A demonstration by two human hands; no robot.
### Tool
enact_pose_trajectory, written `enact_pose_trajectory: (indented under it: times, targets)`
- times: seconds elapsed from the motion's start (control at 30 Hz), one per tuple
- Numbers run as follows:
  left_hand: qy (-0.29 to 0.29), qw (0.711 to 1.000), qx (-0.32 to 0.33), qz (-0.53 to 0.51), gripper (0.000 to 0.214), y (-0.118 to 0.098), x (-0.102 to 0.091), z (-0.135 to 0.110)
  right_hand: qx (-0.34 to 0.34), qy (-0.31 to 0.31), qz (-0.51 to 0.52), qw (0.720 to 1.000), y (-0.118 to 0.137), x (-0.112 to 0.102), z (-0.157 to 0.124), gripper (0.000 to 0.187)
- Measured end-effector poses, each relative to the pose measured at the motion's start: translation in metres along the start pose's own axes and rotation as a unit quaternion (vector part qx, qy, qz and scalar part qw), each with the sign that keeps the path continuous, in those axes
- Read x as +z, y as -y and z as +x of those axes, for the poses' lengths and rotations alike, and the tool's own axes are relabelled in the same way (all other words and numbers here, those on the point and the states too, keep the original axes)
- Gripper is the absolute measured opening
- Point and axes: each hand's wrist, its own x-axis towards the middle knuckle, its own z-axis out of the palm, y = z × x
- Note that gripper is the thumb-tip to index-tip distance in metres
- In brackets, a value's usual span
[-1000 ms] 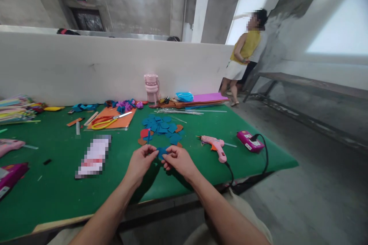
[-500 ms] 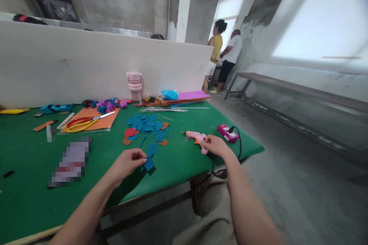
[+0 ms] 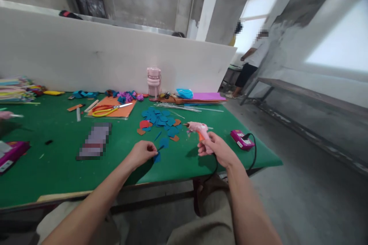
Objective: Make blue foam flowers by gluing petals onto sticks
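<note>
My left hand [image 3: 143, 151] is closed in a pinch over the near part of the table, with a small blue cut piece [image 3: 156, 157] at its fingertips. A thin dark strip shows by the same fingertips; whether it is held too I cannot tell. Just beyond lies another blue piece [image 3: 164, 142]. My right hand [image 3: 215, 147] is wrapped around the handle of a pink hot glue gun [image 3: 197, 126], its nozzle pointing left. Between and beyond my hands spreads a pile of blue cut pieces [image 3: 161, 118], with some brown ones and a red one [image 3: 144, 124] among them.
On the green table [image 3: 63, 176] are a phone-shaped blurred object [image 3: 95, 141], red-and-yellow scissors [image 3: 105, 111], a pink bottle [image 3: 154, 80] and thin wires [image 3: 181, 107]. A magenta power box [image 3: 242, 140] sits right. Another glue gun [image 3: 7, 115] lies far left. Two people stand beyond the white partition [image 3: 115, 53].
My right hand has gripped the glue gun and lifted it off the table. My left hand keeps its pinch near the blue pieces. The view has swung left.
</note>
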Motion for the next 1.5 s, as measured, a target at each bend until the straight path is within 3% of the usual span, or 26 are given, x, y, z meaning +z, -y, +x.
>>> enact_pose_trajectory:
  times: [0.1, 0.3, 0.53, 0.83, 1.07, 1.5]
  targets:
    - [-0.015, 1.000, -0.007, 0.015, 0.014, 0.005, 0.003, 0.001, 0.026, 0.083, 0.046, 0.995, 0.005, 0.027, -0.004, 0.032]
    - [-0.041, 0.999, -0.018, 0.029, 0.015, 0.008, 0.006, 0.001, 0.021, 0.134, 0.034, 0.990, 0.003, 0.046, -0.007, 0.025]
    - [-0.017, 0.997, -0.018, 0.069, 0.015, 0.004, 0.003, 0.001, 0.001, 0.150, -0.117, 0.982, 0.009, 0.045, -0.012, 0.042]
    - [-0.002, 0.992, -0.033, 0.125, 0.014, -0.003, 0.001, 0.000, -0.066, 0.128, -0.309, 0.940, 0.010, 0.057, -0.018, 0.029]
    - [0.016, 0.991, -0.014, 0.131, 0.013, -0.002, -0.003, 0.000, -0.113, 0.125, -0.345, 0.923, 0.013, 0.060, -0.020, 0.030]
    - [0.017, 0.991, -0.007, 0.136, 0.013, -0.002, -0.003, 0.000, -0.131, 0.135, -0.366, 0.912, 0.016, 0.065, -0.024, 0.025]
